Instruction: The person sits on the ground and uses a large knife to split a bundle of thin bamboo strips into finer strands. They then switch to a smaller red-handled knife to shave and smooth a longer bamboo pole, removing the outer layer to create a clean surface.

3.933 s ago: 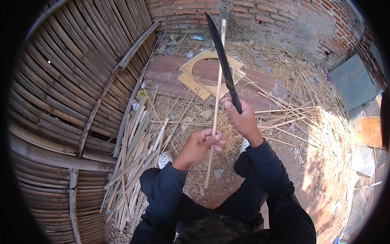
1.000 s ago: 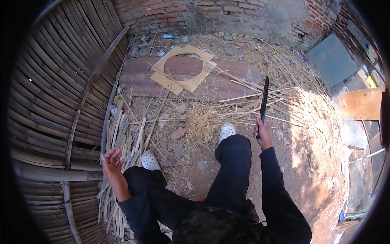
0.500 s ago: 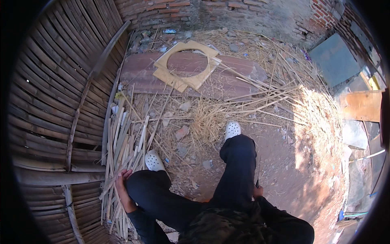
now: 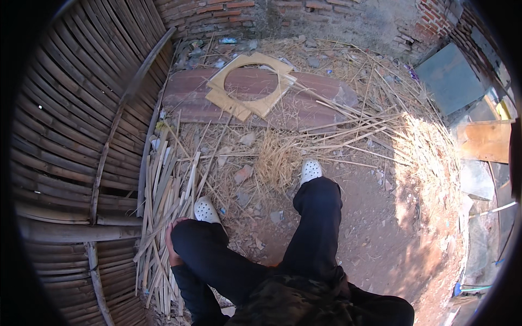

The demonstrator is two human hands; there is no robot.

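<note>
My left hand [image 4: 173,245] rests against the outer side of my bent left knee [image 4: 190,239]. Its fingers look stretched out along the dark trouser leg, partly hidden by it, and nothing shows in them. Right beside this hand lies a loose heap of split bamboo strips [image 4: 157,220]. My right hand is out of sight; only the dark right sleeve [image 4: 380,307] shows at the lower edge.
White clogs [image 4: 311,171] cover my feet on the littered dirt. A slatted bamboo wall [image 4: 65,141] stands close on the left. Ahead lie a reddish corrugated sheet [image 4: 185,95] and a tan board with a round hole [image 4: 220,103], before a brick wall [image 4: 326,19].
My left hand has come in from beside the knee to lie against it. My right hand, earlier closed round a dark handle beside my right thigh, has dropped out of view.
</note>
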